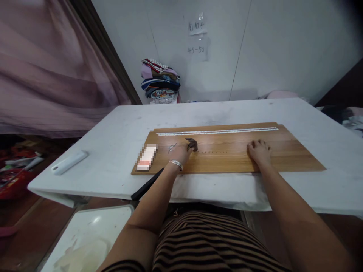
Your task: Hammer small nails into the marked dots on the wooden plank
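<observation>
A long wooden board (283, 151) lies on a white table (113, 128). My left hand (181, 151), with a bracelet on the wrist, is closed on a small dark brown object (193, 143) that rests on the board. A faint row of small dots (212, 152) runs rightward from that object. My right hand (259, 150) lies on the board with its fingers curled, holding nothing. A thin white strip (218, 131) runs along the board's far edge. A small metal piece (171, 147) lies just left of my left hand.
A blurred white-and-orange pack (146, 157) sits on the board's left end. A white handle-shaped tool (69, 162) lies at the table's left. A black stick (146, 185) juts over the near edge. Folded cloths (160, 81) are stacked by the wall. A white tray (90, 238) sits below left.
</observation>
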`<state>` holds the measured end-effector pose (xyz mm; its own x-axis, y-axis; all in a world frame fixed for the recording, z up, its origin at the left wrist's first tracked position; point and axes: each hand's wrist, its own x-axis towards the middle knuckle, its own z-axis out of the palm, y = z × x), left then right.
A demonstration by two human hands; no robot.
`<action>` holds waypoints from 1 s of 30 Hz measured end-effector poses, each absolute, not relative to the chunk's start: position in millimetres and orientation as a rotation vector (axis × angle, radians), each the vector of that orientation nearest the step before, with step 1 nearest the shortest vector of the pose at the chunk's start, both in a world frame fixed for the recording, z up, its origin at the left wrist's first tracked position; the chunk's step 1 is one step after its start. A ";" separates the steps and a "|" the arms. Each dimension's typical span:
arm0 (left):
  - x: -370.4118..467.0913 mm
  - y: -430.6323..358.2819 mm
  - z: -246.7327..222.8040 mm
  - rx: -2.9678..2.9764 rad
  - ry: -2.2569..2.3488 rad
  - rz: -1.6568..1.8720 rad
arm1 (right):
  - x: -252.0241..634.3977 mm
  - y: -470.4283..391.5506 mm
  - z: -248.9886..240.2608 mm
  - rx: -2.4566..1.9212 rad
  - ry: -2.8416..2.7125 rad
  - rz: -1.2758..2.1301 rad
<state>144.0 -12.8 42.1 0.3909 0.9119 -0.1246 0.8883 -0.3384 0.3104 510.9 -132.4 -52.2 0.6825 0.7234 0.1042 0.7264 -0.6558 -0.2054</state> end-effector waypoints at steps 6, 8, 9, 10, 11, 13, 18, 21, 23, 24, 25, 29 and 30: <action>144.4 -11.7 46.4 2.287 1.612 0.056 | 512.1 -131.5 -54.3 -2.689 -1.159 -0.006; 144.9 -11.6 45.7 2.285 1.607 0.048 | 513.0 -131.5 -55.1 -2.689 -1.165 -0.003; 145.2 -11.7 45.0 2.294 1.602 0.048 | 513.3 -131.5 -55.1 -2.691 -1.165 0.000; 145.4 -12.0 44.2 2.308 1.598 0.052 | 513.4 -131.5 -54.8 -2.691 -1.166 0.002; 145.7 -12.4 43.3 2.321 1.595 0.057 | 513.3 -131.5 -54.4 -2.691 -1.166 0.001; 146.0 -13.3 41.9 2.336 1.592 0.057 | 512.7 -131.4 -53.2 -2.688 -1.166 -0.004; 145.7 -15.1 43.1 2.341 1.580 0.048 | 510.5 -130.9 -52.1 -2.684 -1.162 -0.011; 144.9 -15.5 46.2 2.357 1.562 0.067 | 510.7 -130.9 -54.1 -2.668 -1.152 -0.031; 144.6 -15.3 47.9 2.338 1.568 0.069 | 512.0 -131.2 -55.9 -2.651 -1.155 -0.041; 144.6 -15.0 48.4 2.321 1.580 0.067 | 512.8 -131.4 -56.8 -2.648 -1.159 -0.041; 144.6 -14.8 48.6 2.304 1.595 0.065 | 513.7 -131.5 -57.6 -2.649 -1.165 -0.037; 145.4 -13.7 46.4 2.322 1.603 0.041 | 516.5 -131.4 -59.4 -2.667 -1.182 -0.026; 145.5 -13.6 45.4 2.336 1.595 0.036 | 516.7 -131.3 -59.5 -2.671 -1.181 -0.025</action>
<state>145.5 -13.6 45.4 0.3791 0.9126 -0.1529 0.9048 -0.3309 0.2680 516.7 -131.3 -59.5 0.6767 0.7288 0.1042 0.7326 -0.6526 -0.1935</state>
